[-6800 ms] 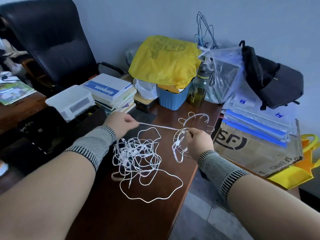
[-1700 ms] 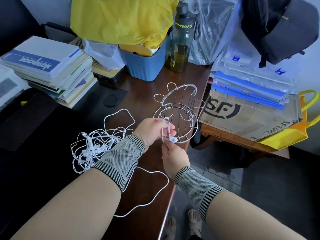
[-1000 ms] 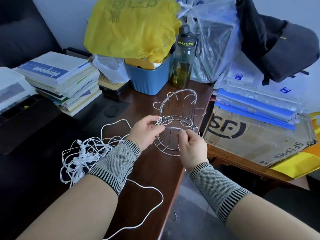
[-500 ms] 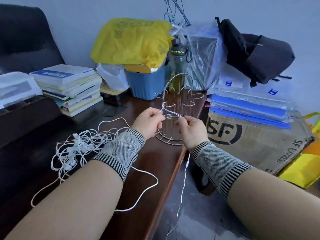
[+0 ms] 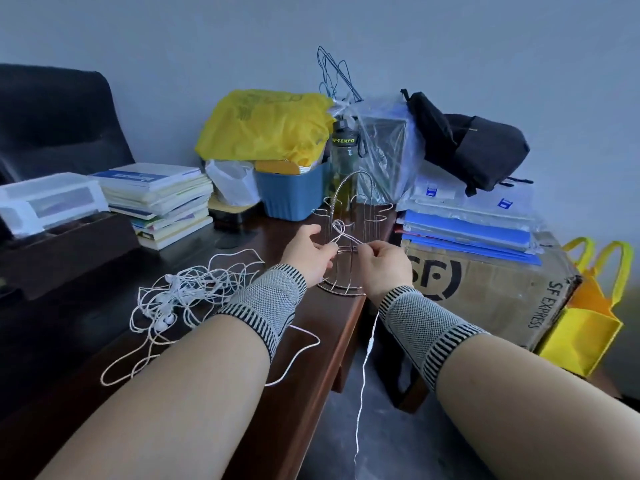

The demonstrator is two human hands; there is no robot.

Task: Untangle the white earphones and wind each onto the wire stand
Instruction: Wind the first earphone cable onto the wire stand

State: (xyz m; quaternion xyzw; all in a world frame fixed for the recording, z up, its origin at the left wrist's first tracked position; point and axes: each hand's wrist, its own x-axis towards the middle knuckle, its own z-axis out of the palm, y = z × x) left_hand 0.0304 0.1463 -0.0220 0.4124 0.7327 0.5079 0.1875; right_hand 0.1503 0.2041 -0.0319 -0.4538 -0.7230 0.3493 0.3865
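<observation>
At the tabletop [image 5: 322,344] edge, both hands pinch one white earphone cord [image 5: 341,233], left hand [image 5: 308,252] and right hand [image 5: 384,261], now looped against the wire stand [image 5: 349,216]. Its tail has dropped toward the floor since a second ago, so winding has apparently begun; the tangled earphones [image 5: 180,296] lie left.

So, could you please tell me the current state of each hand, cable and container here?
Left hand: pinching the white earphone cable.
Right hand: pinching the same cable.
White earphone cable: looped at the silver wire stand, tail hanging off the desk edge.
Pile of white earphones: tangled, on the desk.
Dark drink bottle: upright, capped.
</observation>
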